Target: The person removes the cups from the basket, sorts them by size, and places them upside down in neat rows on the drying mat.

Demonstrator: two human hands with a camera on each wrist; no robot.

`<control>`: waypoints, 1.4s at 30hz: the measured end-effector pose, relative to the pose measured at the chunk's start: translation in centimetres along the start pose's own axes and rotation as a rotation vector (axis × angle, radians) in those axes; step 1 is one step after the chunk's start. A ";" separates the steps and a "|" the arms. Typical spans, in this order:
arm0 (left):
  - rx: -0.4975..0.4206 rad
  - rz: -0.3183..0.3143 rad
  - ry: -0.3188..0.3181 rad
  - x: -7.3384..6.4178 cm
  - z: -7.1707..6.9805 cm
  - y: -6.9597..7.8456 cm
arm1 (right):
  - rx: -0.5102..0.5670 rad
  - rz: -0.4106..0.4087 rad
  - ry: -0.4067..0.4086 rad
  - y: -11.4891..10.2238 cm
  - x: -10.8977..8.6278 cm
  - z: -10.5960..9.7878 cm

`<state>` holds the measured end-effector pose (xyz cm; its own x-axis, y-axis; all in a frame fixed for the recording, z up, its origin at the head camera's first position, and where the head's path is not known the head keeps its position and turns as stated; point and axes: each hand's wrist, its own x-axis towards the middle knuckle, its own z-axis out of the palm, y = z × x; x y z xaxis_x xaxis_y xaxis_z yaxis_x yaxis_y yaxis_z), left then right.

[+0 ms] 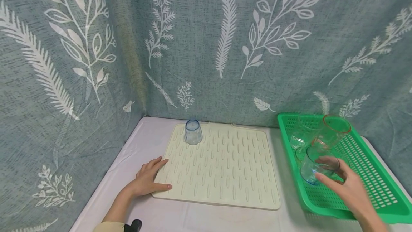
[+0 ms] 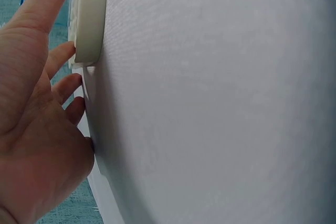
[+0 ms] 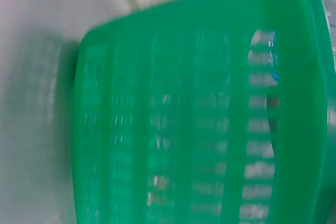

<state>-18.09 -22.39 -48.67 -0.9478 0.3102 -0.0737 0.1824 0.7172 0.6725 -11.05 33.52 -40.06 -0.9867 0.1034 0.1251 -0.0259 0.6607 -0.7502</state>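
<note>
**One hand [image 1: 349, 185] grips a glass [image 1: 308, 169] at the right of the drying mat [image 1: 225, 164]**

The right hand is over the green plastic basket [image 1: 309, 205], which sits just beside the drying mat, on its right. Its thumb and fingers curl around the glass, which has some blue at its lower edge. I can't tell if this glass touches the bottom of the basket.

More glasses are in the basket, to the right of the mat: a red-rimmed glass [image 1: 329, 139] and a clear glass [image 1: 298, 140].

The left hand [image 1: 148, 178] rests on the mat's left edge. Its fingers are spread out and hold nothing, and the thumb lies on the mat.

A blue-rimmed tumbler [image 1: 193, 136] stands on the mat, at the far left corner. A white tablecloth [image 1: 186, 219] is under the mat, and a blue-green curtain [image 1: 199, 46] with white leaves hangs behind it.
</note>
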 end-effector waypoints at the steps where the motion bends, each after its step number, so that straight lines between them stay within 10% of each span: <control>1: 0.000 0.000 0.000 0.0 0.0 0.0 | 0.030 -0.011 0.002 -0.2 0.1 0.3; 20: 0.016 -0.008 0.001 -0.2 0.0 0.1 | 0.576 -0.064 -0.161 -5.8 1.1 6.6; 30: 0.018 -0.014 -0.001 -0.3 0.0 0.3 | 0.603 -0.155 -0.229 -7.1 1.5 10.7; 42: 0.007 -0.015 -0.001 0.0 0.0 0.4 | 0.569 0.031 -0.298 -6.7 2.0 14.6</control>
<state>-17.99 -22.15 -48.38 -0.9504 0.2995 -0.0845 0.1695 0.7260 0.6665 -15.16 18.38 -44.27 -0.9885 -0.1486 -0.0267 0.0035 0.1543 -0.9880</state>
